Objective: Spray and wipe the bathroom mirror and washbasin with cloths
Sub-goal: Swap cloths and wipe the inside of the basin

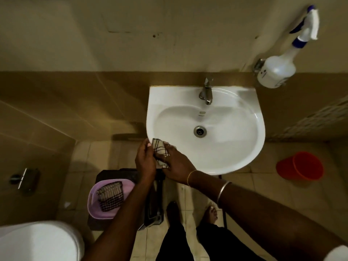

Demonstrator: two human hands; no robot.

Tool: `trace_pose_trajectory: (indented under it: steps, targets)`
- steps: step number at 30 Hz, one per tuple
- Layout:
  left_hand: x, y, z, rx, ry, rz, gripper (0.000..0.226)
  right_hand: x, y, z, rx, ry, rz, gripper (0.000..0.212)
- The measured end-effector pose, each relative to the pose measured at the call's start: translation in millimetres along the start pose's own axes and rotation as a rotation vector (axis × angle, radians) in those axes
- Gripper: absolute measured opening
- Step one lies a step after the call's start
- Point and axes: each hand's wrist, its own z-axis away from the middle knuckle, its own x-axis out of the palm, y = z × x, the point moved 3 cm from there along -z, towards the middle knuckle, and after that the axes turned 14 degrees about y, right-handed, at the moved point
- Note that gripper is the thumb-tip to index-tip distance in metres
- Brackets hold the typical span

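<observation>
Jointly, left hand (145,159), right hand (176,166) gripping cloth (159,153), at washbasin (260,129) rim

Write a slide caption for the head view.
Left hand and right hand hold a checked cloth at the washbasin rim.

Illumination was dim and yellow-tinted. Glare appeared on the washbasin (244,147) rim. Wide-angle distortion bent the frame edges. The spray bottle (278,70) was slightly blurred, and floor corners were shadowed.

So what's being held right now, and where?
The checked cloth, bunched between both hands: left hand pinches its left side, right hand grips its right side.
</observation>
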Motion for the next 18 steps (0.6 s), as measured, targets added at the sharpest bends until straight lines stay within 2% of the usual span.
trace_pose_trajectory:
  steps: [4,9,14,18]
  targets:
    - [5,11,28,0.207,-0.028,-0.037,0.033,-23,4,26,-0.089,0.048,0.007,0.069]
    - [25,8,53,0.266,-0.093,-0.029,0.032,-34,24,45,-0.12,0.027,0.063,0.07]
    - [35,8,75,0.341,-0.152,-0.094,0.034,-44,46,61,-0.215,-0.034,0.138,0.053]
    - [43,6,94,0.487,-0.252,-0.269,0.04,-55,76,79,-0.277,-0.089,0.196,0.044]
